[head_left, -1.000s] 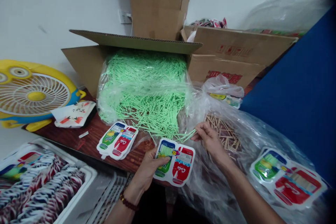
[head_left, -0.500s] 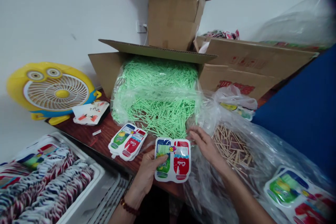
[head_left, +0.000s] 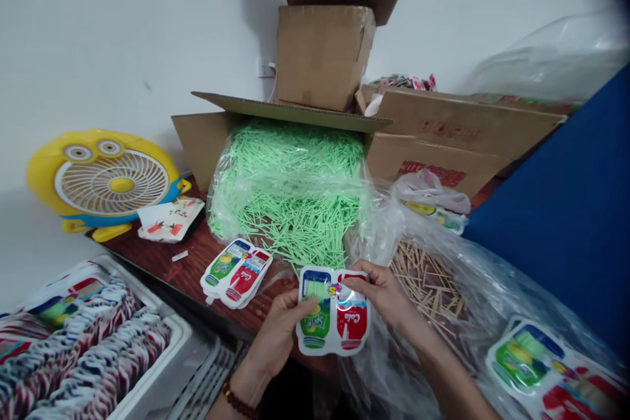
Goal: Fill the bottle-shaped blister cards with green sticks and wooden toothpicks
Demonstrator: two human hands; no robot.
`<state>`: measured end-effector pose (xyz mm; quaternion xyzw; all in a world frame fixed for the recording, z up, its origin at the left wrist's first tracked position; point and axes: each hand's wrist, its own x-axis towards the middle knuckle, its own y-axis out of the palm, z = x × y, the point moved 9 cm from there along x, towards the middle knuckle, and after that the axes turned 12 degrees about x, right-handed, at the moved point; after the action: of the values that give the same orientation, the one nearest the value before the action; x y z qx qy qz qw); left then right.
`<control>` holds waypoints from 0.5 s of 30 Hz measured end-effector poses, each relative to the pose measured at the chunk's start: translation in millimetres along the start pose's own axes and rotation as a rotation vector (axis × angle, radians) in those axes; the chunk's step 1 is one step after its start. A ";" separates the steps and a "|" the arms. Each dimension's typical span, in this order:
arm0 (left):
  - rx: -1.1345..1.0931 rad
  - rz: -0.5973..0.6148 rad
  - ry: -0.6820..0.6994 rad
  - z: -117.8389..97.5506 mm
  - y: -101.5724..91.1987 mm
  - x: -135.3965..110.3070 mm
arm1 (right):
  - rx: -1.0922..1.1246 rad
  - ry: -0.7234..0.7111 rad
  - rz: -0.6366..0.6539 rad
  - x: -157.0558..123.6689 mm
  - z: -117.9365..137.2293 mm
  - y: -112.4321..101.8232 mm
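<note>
A double pouch pack [head_left: 329, 325] printed Sprite and Cola is between my hands above the table's front edge. Green sticks show through the window of its Sprite half. My left hand [head_left: 276, 335] pinches its left side, thumb on the front. At the upper right edge, my right hand [head_left: 386, 292] also grips it, thumb over the Cola half and fingers partly hidden behind. A small stack of similar packs [head_left: 236, 272] lies on the table to the left. Behind the held pack, loose green sticks [head_left: 295, 223] spill from a clear bag inside an open carton.
Brown sticks [head_left: 428, 279] lie on plastic sheeting to the right, with more packs [head_left: 529, 354] at lower right. A white crate [head_left: 174, 341] full of packs stands lower left. Behind are a yellow fan [head_left: 118, 185], cartons [head_left: 322, 56] and a blue panel [head_left: 561, 210].
My right hand has moved from beside the green sticks onto the pack's upper right edge. The view has tilted up slightly. My left hand still grips the pack.
</note>
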<state>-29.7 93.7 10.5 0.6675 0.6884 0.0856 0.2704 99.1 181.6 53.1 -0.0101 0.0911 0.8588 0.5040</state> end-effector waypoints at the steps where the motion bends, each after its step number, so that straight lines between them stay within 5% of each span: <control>1: -0.013 0.019 -0.008 -0.1 3.0 -0.8 | -0.002 -0.007 0.007 -1.9 3.9 1.2; 15: 0.111 0.044 0.046 -4.6 15.7 -17.1 | -0.118 -0.054 0.052 -19.7 11.1 10.1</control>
<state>-18.8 79.8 26.3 0.6945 0.6832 0.0686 0.2150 100.9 161.6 67.7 -0.0144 0.0269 0.8755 0.4823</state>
